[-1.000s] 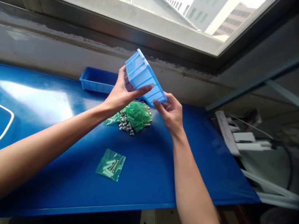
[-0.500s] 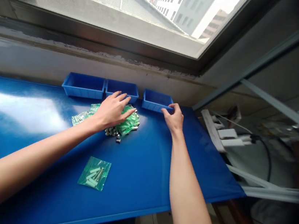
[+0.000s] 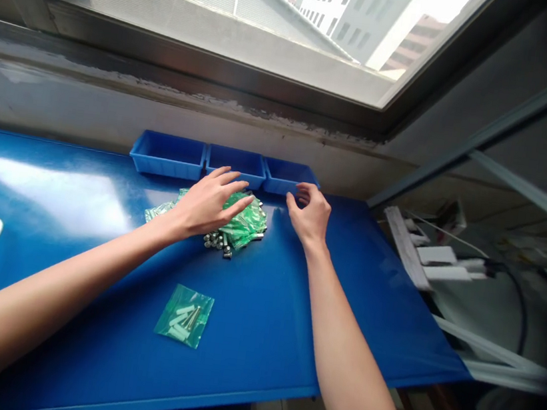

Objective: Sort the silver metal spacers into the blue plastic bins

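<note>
Daylight pours through the window [image 3: 227, 17] ahead of me, laying a white glare patch on the bench [image 3: 53, 196] toward its left edge. My arms cast soft shadows. The right side sinks into dark vignetting; edges bend slightly.

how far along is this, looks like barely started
Early, by the look of it. Done: three blue bins sit in a row by the wall, and one filled green bag lies apart near the table's front. In hand: the left hand rests on the pile of green bags; the right hand is at the right bin. Left: the pile and loose metal parts.
</note>
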Available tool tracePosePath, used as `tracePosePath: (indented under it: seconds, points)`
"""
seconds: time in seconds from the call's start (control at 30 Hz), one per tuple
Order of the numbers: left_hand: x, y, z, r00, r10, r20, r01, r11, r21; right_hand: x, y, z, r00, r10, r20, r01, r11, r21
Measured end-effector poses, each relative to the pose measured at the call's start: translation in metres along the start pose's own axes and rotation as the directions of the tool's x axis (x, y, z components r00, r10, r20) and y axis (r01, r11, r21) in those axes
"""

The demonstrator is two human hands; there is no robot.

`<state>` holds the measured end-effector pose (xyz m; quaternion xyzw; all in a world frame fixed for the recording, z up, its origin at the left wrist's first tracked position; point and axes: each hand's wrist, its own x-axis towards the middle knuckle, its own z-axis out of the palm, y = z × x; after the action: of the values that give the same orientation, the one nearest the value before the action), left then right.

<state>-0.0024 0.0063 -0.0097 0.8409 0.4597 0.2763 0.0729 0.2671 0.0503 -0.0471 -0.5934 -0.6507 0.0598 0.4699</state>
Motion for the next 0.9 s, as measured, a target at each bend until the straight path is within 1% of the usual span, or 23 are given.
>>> tracePosePath:
  seconds: [0.1, 0.17, 0.27, 0.3, 0.37, 0.47, 0.53, 0.6, 0.7, 0.83, 0.9]
  points:
    - [-0.020, -0.006, -0.013, 0.999, 0.030, -0.018, -0.030, 0.999, -0.014, -0.001, -0.004, 0.000, 1.000, -0.020, 0.021, 0.020, 1.000, -0.012]
    - [-0.035, -0.007, -0.021, 0.992, 0.123, 0.004, -0.123, 0.992, -0.037, -0.002, -0.012, -0.001, 1.000, -0.013, 0.000, 0.013, 0.999, -0.046]
    - [-0.052, -0.006, -0.027, 0.945, 0.325, 0.037, -0.319, 0.941, -0.113, -0.007, -0.032, -0.001, 0.999, -0.012, -0.040, 0.009, 0.997, -0.082]
    - [-0.056, -0.005, -0.028, 0.926, 0.375, 0.041, -0.368, 0.922, -0.122, -0.009, -0.041, -0.001, 0.999, -0.021, -0.032, 0.019, 0.997, -0.073]
    - [-0.060, -0.004, -0.027, 0.900, 0.433, 0.046, -0.426, 0.898, -0.111, -0.016, -0.060, 0.002, 0.997, -0.076, 0.025, 0.077, 0.997, -0.016]
    - [-0.062, -0.007, -0.023, 0.875, 0.482, 0.049, -0.474, 0.873, -0.118, -0.029, -0.082, 0.010, 0.975, -0.193, 0.109, 0.190, 0.981, 0.042]
    - [-0.063, -0.012, -0.020, 0.854, 0.516, 0.056, -0.505, 0.851, -0.146, -0.036, -0.090, 0.016, 0.955, -0.262, 0.136, 0.256, 0.965, 0.063]
    - [-0.064, -0.017, -0.017, 0.833, 0.548, 0.070, -0.535, 0.832, -0.148, -0.041, -0.092, 0.022, 0.939, -0.307, 0.154, 0.298, 0.951, 0.079]
    - [-0.065, -0.023, -0.015, 0.813, 0.575, 0.092, -0.564, 0.817, -0.121, -0.043, -0.090, 0.025, 0.934, -0.332, 0.135, 0.322, 0.942, 0.091]
    - [-0.066, -0.021, -0.020, 0.816, 0.576, 0.048, -0.567, 0.814, -0.126, -0.041, -0.089, 0.024, 0.940, -0.338, 0.049, 0.336, 0.941, 0.051]
    - [-0.067, -0.017, -0.023, 0.814, 0.580, 0.035, -0.568, 0.807, -0.162, -0.040, -0.089, 0.023, 0.939, -0.341, 0.035, 0.340, 0.940, 0.035]
